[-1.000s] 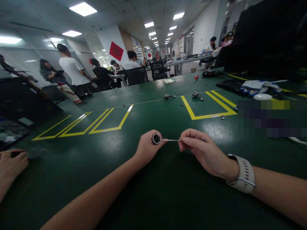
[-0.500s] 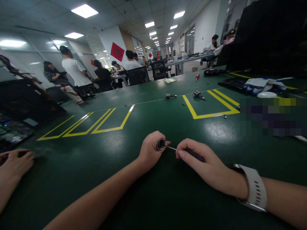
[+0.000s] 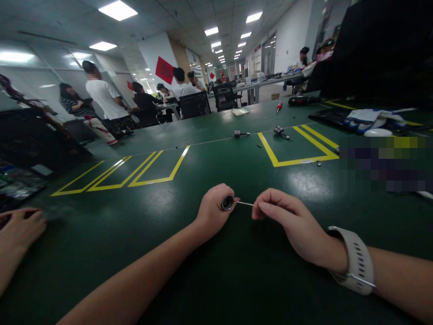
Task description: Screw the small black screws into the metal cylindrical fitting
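Observation:
My left hand (image 3: 214, 208) is closed around a dark metal cylinder (image 3: 228, 202), whose round hollow end faces me. My right hand (image 3: 282, 213) pinches a screwdriver (image 3: 244, 203) with a thin metal shaft. That shaft points left, and its tip is at the right side of the cylinder, by my left fingertips; whether it sits in a screw I cannot make out. The screwdriver's handle is hidden in my right hand. Both hands are just above the green tabletop (image 3: 209, 280).
Two metal tool parts with shafts, a chuck-like piece (image 3: 280, 131) and a smaller one (image 3: 241, 133), lie ahead. Small bits (image 3: 319, 163) are near the yellow tape (image 3: 304, 161). Farther back are a red screwdriver (image 3: 279, 106) and gloves (image 3: 370, 119). Another person's hand (image 3: 23, 228) is at left.
My right hand has turned, so the screwdriver's dark handle no longer shows and its shaft lies flatter. My left hand keeps the cylinder in nearly the same place.

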{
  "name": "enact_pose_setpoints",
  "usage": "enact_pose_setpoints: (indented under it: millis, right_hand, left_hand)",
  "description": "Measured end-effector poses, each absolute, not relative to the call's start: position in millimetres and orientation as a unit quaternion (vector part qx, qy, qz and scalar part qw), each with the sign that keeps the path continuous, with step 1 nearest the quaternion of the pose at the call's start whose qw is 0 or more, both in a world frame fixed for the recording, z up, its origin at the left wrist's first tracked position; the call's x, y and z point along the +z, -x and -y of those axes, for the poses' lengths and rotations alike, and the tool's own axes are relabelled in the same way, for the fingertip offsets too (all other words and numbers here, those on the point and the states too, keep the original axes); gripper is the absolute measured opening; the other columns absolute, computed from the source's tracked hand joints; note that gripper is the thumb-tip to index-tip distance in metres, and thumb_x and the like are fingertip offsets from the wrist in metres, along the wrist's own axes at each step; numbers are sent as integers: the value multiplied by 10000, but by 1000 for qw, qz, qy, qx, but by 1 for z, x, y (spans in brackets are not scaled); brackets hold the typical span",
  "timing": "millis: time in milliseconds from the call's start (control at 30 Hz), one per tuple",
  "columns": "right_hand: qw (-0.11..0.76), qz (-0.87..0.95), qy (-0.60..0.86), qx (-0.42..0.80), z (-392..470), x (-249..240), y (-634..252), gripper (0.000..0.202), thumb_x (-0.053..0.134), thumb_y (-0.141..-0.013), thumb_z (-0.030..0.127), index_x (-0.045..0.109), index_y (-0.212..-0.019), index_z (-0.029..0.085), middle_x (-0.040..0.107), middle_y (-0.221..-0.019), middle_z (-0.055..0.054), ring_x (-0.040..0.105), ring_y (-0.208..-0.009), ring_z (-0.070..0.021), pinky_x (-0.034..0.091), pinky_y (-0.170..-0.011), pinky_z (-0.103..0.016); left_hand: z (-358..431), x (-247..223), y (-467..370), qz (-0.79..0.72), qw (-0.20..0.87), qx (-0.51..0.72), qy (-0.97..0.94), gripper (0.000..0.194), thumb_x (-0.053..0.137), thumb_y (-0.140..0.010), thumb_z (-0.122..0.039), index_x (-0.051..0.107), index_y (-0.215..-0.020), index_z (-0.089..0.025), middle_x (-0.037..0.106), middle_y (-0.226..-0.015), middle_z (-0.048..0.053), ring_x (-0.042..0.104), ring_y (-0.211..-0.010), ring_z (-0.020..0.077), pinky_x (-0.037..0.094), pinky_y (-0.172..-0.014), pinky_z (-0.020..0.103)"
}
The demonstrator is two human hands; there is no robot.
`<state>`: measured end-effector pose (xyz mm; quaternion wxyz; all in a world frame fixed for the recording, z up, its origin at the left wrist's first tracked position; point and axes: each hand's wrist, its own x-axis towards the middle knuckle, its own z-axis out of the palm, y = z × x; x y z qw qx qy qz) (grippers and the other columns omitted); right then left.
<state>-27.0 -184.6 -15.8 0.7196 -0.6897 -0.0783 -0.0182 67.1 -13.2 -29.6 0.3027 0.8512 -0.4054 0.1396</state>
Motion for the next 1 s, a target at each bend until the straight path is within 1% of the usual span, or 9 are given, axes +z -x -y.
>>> enact_pose_setpoints:
  millis: [67, 133, 333, 433, 533, 667, 733, 900, 1000]
  right_hand:
    - [661, 83, 745, -28, 184, -13, 30, 176, 480, -859, 261, 602, -767, 174, 585, -750, -23, 528, -713, -166, 394, -658, -318]
    - [647, 86, 757, -21, 184, -13, 30, 174, 483, -856, 260, 607, -772, 171, 584, -748, -22, 524, -705, -164, 390, -650, -316]
    - [803, 52, 592, 51, 188, -24, 20, 162, 475, -844, 214, 607, -763, 168, 605, -776, -27, 539, -747, -161, 408, -712, -322]
    - [836, 34, 544, 61, 187, -25, 18, 149, 475, -839, 209, 597, -764, 169, 606, -773, -33, 533, -726, -158, 407, -696, -323]
    - [815, 35, 578, 23, 186, -23, 21, 149, 477, -846, 224, 595, -766, 181, 605, -766, -26, 535, -735, -163, 406, -708, -328]
    - [721, 55, 691, -12, 185, -20, 26, 167, 495, -851, 240, 608, -743, 182, 599, -755, -21, 541, -744, -168, 400, -704, -324]
    - [709, 60, 702, -3, 185, -20, 26, 166, 502, -843, 237, 614, -736, 178, 599, -743, -21, 541, -734, -168, 397, -693, -322]
    - [813, 30, 580, 44, 186, -21, 19, 164, 481, -819, 190, 607, -718, 163, 604, -719, -29, 539, -707, -158, 400, -694, -318]
    - [840, 14, 538, 63, 186, -21, 17, 146, 487, -817, 193, 601, -730, 164, 606, -734, -31, 534, -697, -155, 402, -680, -317]
  left_hand:
    - [13, -29, -67, 412, 276, 135, -858, 201, 568, -784, -175, 456, -617, -179, 462, -605, -35, 452, -579, 116, 349, -559, 244]
    - [13, -29, -66, 418, 268, 135, -858, 195, 566, -787, -173, 461, -622, -179, 467, -607, -32, 454, -582, 117, 349, -562, 246]
    - [11, -29, -67, 422, 327, 127, -836, 217, 579, -780, -217, 439, -618, -184, 460, -608, -38, 447, -567, 107, 349, -543, 234]
    - [12, -28, -67, 421, 339, 115, -834, 207, 576, -775, -215, 438, -623, -185, 468, -617, -36, 446, -564, 104, 348, -533, 230]
    - [12, -28, -66, 407, 321, 122, -846, 186, 564, -778, -199, 449, -633, -184, 467, -619, -34, 448, -569, 109, 347, -536, 234]
    - [13, -30, -67, 410, 268, 119, -863, 166, 563, -779, -167, 472, -641, -178, 475, -624, -31, 458, -588, 116, 344, -558, 242]
    - [12, -30, -67, 418, 255, 112, -864, 172, 568, -781, -167, 472, -638, -177, 476, -627, -30, 460, -594, 117, 341, -563, 244]
    - [11, -30, -67, 422, 307, 114, -845, 196, 571, -782, -187, 452, -627, -180, 469, -622, -36, 452, -578, 107, 346, -552, 234]
    - [10, -31, -68, 414, 337, 107, -839, 199, 574, -775, -198, 446, -622, -181, 479, -627, -35, 446, -565, 101, 346, -537, 229]
